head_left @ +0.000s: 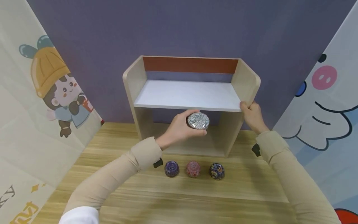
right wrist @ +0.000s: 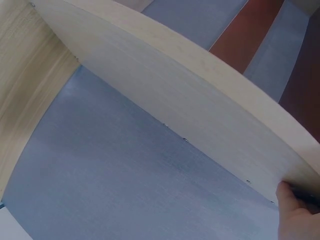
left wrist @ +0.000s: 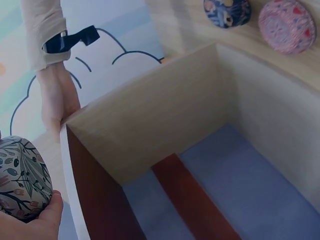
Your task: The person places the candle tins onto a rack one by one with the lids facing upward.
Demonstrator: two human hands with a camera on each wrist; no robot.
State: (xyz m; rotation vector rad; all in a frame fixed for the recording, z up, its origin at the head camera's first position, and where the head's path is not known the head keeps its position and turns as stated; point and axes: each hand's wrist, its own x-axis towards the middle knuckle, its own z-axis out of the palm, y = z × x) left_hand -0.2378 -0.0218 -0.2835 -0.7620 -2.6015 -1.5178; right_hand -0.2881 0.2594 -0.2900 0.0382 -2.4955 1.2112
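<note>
A round tin with a grey-white leaf pattern (head_left: 198, 120) is pinched between the thumb and fingers of my left hand (head_left: 181, 127), in front of the shelf unit's middle board (head_left: 187, 95). The left wrist view shows the tin (left wrist: 24, 177) close up, with the left hand (left wrist: 37, 225) around its edge. My right hand (head_left: 253, 116) grips the front edge of the unit's right side panel (head_left: 247, 81), at the height of the middle board. In the right wrist view the right hand (right wrist: 299, 215) lies against that panel (right wrist: 165, 85).
On the wooden table (head_left: 195, 202), before the unit, stand a purple tin (head_left: 172, 168), a pink tin (head_left: 193, 169) and a dark blue patterned tin (head_left: 217, 171) in a row. A dark curtain (head_left: 190, 28) hangs behind, with cartoon-printed cloths (head_left: 16, 102) at both sides.
</note>
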